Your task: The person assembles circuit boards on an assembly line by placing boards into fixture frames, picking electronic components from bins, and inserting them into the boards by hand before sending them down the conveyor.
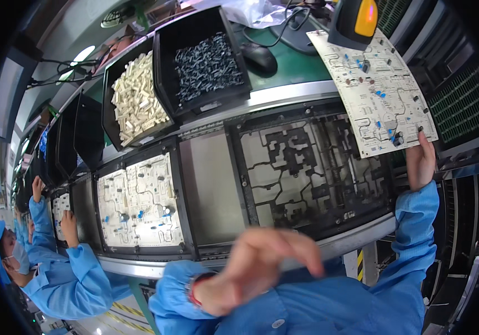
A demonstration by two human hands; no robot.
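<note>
My right hand (421, 162) grips a white circuit board (382, 95) by its near right corner, fingers closed on the edge. The board is tilted up at the right, carrying small blue and black components. Just above its far end is a black and yellow handheld scanner (357, 22), hiding part of the board. My left hand (262, 262), blurred, hovers before my body at the line's near rail, its fingers apart and nothing visible in them. Beyond it lies a black fixture frame (306, 167) with cut-outs, holding no board. Another populated circuit board (139, 204) sits in a frame to the left.
Black bins hold cream parts (137, 100) and small dark parts (206, 67) behind the line. A black mouse (259, 59) and a cable lie on the green bench (290, 72). At the left, a masked co-worker in blue (55, 279) has both hands by another board.
</note>
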